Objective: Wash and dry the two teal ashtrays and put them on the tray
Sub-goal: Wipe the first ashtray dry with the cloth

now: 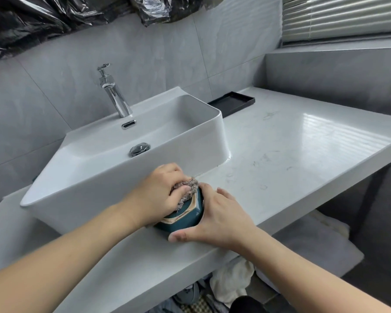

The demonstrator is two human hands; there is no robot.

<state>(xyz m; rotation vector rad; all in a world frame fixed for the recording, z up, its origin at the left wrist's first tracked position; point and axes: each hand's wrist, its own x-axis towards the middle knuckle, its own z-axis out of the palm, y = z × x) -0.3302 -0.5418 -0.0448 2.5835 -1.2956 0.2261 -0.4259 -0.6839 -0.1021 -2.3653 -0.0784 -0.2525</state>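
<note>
A white basin [113, 168] with a chrome tap [114, 93] stands at the left of the pale counter [291, 154]. In front of it, near the counter's edge, the left hand [158, 195] bunches a grey cloth [187, 190] and presses it into a teal ashtray [185, 219] — fingers curled round the cloth. The right hand [219, 218] clasps the ashtray's right side, thumb against its near wall. Further right and well back, a black tray [233, 101] lies just beside the basin — well apart from the ashtray.
</note>
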